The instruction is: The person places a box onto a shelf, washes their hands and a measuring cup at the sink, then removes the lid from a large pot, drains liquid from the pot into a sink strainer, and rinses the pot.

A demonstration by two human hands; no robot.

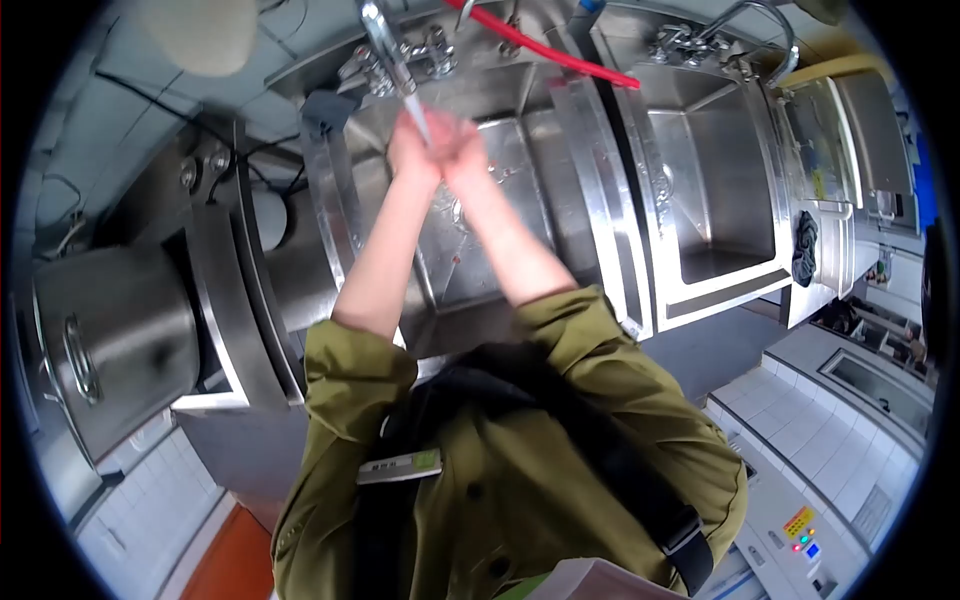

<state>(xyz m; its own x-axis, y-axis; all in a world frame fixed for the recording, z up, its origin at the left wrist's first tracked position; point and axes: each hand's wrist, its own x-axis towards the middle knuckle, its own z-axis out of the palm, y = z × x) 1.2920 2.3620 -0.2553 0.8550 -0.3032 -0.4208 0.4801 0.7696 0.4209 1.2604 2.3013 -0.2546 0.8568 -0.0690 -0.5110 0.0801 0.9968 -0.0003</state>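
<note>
My left hand [408, 148] and my right hand [464, 152] are pressed close together under the faucet [388, 45]. A stream of water [418, 118] runs down from its spout onto them. Both hands are smeared by motion, and their fingers cannot be told apart. Below them lies the steel sink basin [480, 235], wet, with a few small reddish bits near its drain. The olive sleeves [360, 370] are pushed up to about the elbows.
A red hose [545, 48] hangs over the back rim. To the right is a second steel sink [720, 170] with its own faucet [785, 55]. A large steel pot [120, 340] stands at the left. A dark cloth [804, 248] hangs at the far right.
</note>
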